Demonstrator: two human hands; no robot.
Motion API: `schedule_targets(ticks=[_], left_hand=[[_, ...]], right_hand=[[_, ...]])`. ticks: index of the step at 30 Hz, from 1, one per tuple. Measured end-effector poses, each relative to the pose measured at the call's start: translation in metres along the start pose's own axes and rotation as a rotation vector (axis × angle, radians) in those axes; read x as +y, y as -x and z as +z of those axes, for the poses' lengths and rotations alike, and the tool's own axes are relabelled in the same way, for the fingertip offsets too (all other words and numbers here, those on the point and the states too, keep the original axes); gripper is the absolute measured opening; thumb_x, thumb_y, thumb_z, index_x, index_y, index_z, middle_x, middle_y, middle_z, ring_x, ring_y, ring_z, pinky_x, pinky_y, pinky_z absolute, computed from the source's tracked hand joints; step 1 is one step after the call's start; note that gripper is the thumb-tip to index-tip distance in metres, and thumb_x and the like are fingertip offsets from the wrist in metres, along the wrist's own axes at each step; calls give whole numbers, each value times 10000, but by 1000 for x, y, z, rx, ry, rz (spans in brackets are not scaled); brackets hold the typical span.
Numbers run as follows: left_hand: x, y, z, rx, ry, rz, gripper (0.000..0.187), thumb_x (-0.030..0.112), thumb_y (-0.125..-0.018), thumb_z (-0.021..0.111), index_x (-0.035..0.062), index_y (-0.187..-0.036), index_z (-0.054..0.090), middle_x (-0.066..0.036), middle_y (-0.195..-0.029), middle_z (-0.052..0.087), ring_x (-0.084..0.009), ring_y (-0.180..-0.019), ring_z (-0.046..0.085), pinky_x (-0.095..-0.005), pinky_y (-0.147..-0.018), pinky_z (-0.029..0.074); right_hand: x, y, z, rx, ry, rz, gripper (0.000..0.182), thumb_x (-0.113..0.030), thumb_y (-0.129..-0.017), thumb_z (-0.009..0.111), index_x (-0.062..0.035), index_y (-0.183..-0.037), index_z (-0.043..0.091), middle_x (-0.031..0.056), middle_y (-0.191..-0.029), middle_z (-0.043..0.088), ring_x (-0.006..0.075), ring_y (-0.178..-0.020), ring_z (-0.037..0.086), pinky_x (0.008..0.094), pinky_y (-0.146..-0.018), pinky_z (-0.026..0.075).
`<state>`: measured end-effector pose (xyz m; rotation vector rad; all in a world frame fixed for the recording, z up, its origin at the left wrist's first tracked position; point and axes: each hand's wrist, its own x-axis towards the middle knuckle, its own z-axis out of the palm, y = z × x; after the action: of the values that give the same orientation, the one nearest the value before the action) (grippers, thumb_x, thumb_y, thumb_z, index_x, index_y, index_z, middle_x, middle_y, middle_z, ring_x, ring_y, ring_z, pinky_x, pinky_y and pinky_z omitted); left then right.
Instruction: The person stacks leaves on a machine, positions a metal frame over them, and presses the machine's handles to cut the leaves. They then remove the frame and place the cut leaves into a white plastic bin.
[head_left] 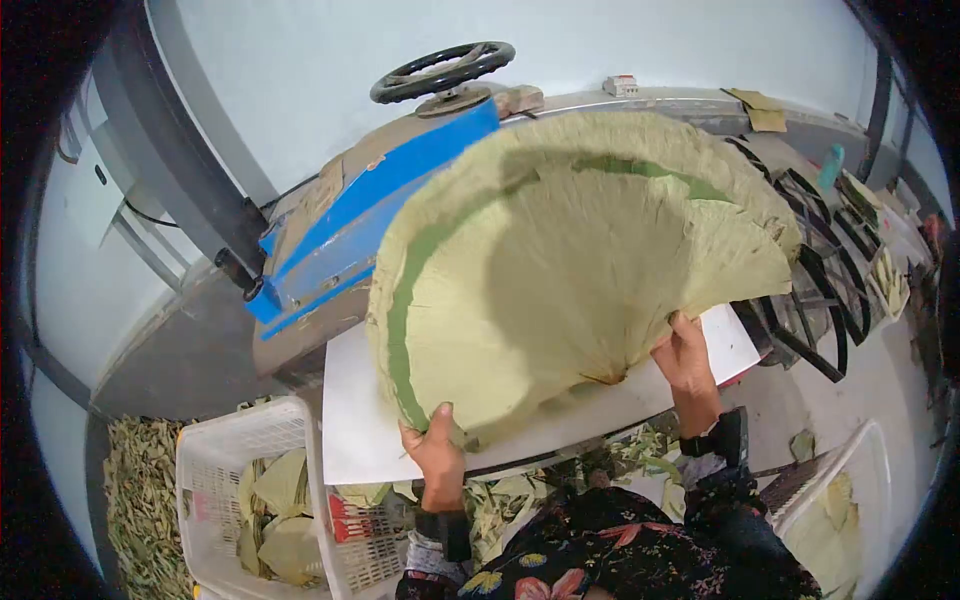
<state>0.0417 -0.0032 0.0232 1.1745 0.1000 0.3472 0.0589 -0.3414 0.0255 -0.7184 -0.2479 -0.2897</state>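
A large pale-green dried leaf [540,290], fan-shaped and looking like a folded lotus leaf, spreads across the middle of the view. Along its upper and left side runs a darker green band inside a ragged rim. My left hand [436,462] pinches its lower left corner, thumb on top. At the lower right edge my right hand [687,362] grips it, thumb up, close to the brown point where the veins meet. The leaf is held over a white board [350,420] and hides much of it. Its shaded centre shows a darker patch.
Behind stands a blue machine frame [345,220] with a black handwheel [445,72]. A white crate [250,440] of leaves is at lower left, beside a heap of leaf scraps [145,500]. Another white bin [870,480] stands lower right. Black straps [825,270] lie at right.
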Motion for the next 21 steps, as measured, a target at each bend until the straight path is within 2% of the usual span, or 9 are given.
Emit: schedule_targets(ticks=[3,6,7,10,12,16,18,19,21], left_hand=[[1,3,-2,34,-1,-3,516,-11,-788,612,10,-1265,418,-82,-1138,548,-167,-993,529,-300,-880,418],[-12,7,-3,-23,-65,134,505,-2,-801,608,10,-1261,401,-82,-1141,536,-168,-983,527,-297,-861,424],[-13,9,0,-15,-81,136,516,1,-804,608,10,-1270,387,-87,-1160,522,-171,-1002,517,-301,-878,414],[-2,14,8,61,-71,48,611,66,-786,646,10,-1316,348,-95,-1174,503,-205,-1046,491,-334,-902,403],[1,12,5,-26,-82,141,600,83,-807,634,-4,-1320,335,-108,-1175,504,-202,-1047,485,-330,-917,389],[-16,25,7,-65,-170,173,553,93,-826,614,-22,-1300,353,-125,-1188,501,-203,-1046,484,-325,-928,378],[1,28,10,-83,-211,96,519,81,-837,596,-36,-1288,368,-139,-1208,494,-205,-1060,479,-323,-937,372],[5,24,12,-33,-157,197,466,54,-828,614,-30,-1249,435,-91,-1127,548,-166,-977,509,-298,-876,405],[32,16,10,-22,-219,166,454,62,-835,598,-44,-1244,432,-108,-1136,544,-179,-996,509,-304,-888,403]], right_hand=[[-20,4,-25,-202,624,18,651,-178,-850,597,-23,-1381,253,98,-1395,363,248,-1274,366,424,-1058,288],[15,12,-21,-12,59,-26,587,-166,-868,566,12,-1352,286,114,-1366,395,248,-1252,391,404,-1050,301],[19,11,-15,90,473,-150,543,-178,-881,555,11,-1333,321,116,-1347,417,248,-1244,398,397,-1047,307],[7,7,10,101,164,-15,534,-197,-889,550,0,-1335,331,110,-1346,421,240,-1258,383,399,-1053,295],[5,8,-3,-20,410,-11,538,-214,-893,551,-21,-1343,328,90,-1350,421,235,-1255,387,397,-1051,297],[35,17,-19,201,99,60,451,-146,-870,513,24,-1268,385,120,-1178,541,259,-1068,534,388,-924,418],[39,21,-34,116,570,35,497,-181,-865,528,17,-1293,372,133,-1180,545,283,-1066,543,407,-910,434],[31,23,8,277,160,56,523,-195,-848,551,15,-1294,376,134,-1182,546,276,-1076,539,399,-919,429],[22,30,14,238,109,149,525,-194,-839,565,15,-1285,384,132,-1161,555,270,-1059,548,395,-912,434]])
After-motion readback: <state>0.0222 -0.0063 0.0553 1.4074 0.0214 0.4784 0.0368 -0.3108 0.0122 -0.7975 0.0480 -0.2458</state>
